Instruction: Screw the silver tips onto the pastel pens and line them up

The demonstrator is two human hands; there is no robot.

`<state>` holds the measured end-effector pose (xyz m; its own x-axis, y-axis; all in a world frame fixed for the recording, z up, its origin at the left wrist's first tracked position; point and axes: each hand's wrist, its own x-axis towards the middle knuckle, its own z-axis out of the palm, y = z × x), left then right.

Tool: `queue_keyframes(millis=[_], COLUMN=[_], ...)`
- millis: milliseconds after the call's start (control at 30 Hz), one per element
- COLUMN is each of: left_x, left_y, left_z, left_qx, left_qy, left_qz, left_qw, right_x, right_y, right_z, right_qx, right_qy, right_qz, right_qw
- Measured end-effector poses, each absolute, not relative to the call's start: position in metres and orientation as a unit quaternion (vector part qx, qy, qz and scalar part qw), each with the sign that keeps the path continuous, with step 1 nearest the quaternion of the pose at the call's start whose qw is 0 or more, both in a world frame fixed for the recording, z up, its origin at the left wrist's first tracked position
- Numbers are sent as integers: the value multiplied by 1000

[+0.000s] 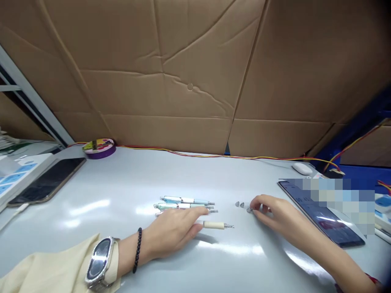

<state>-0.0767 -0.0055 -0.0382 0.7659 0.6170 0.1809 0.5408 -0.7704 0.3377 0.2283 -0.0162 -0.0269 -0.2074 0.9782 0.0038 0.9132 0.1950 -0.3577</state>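
My left hand (pixel 177 232) is closed on a pen with a cream grip section (pixel 214 225); its slim metal end points right and most of the barrel is hidden under my fingers. Just behind that hand lie a light-blue-and-white pen (pixel 187 200) and a green-and-white pen (pixel 166 206), side by side. Another metal pen end (pixel 213 211) pokes out by my index finger. To the right, the fingertips of my right hand (pixel 269 209) pinch a small grey cone-shaped tip (pixel 249 210) at the tabletop. Two similar small tips (pixel 240 204) lie just left of it.
A phone (pixel 324 219) lies right of my right forearm, another phone (pixel 49 179) at the left beside a white power strip (pixel 21 175). A purple round tin (pixel 99 149) and red-yellow wires (pixel 183 154) run along the cardboard backing (pixel 171 93). A white mouse-like object (pixel 302 169) sits back right.
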Motion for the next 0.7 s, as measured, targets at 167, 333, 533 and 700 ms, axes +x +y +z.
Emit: queue_keyframes(millis=[167,333,533,700], left_x=[-75,-72,-70,-69], left_y=[-5,-5,-4,-5], left_z=[-39,-40,-43,-45], left_qx=[936,930,944,949], left_qy=[308,336,303,291], left_qz=[118,99,109,113], left_qw=[121,109,70,54], right_x=[222,200,186,175], right_y=[-23,-39,-42,-42], right_z=[-20,-22,-35,-37], right_qx=[-606,-479,-343,-349], right_qy=[-749,-778,-828,-826], right_qz=[121,174,158,164], right_qw=[239,368,414,412])
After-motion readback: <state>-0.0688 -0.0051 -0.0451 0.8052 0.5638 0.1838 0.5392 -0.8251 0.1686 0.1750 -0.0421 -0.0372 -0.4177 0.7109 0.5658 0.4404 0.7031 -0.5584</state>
